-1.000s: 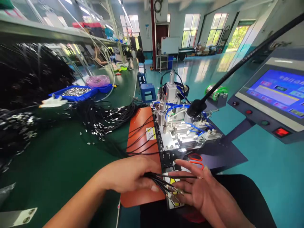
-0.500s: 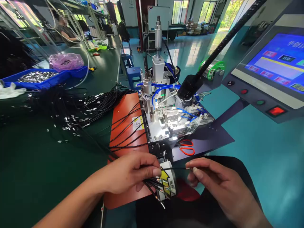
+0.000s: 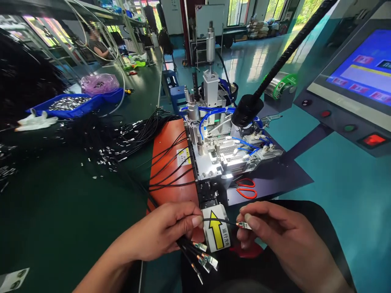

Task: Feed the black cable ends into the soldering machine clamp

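One black cable (image 3: 217, 220) spans in front of the arrow plate (image 3: 217, 237) as our left fingers (image 3: 196, 221) grasp it with the bundle (image 3: 185, 244) and our right fingers (image 3: 254, 222) pinch its connector (image 3: 242, 225), which, largely hidden half a second ago, is now exposed to our view

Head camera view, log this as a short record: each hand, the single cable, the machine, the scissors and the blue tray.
Left hand: holds a bunch of black cables, their metal ends sticking out below
Right hand: pinches the tip of one cable
Single cable: runs between both hands, crossing in front of the yellow arrow
Machine: beyond the hands, beside the orange plate
Scissors: red-handled, near the machine's front
Blue tray: back left, holding small shiny pieces
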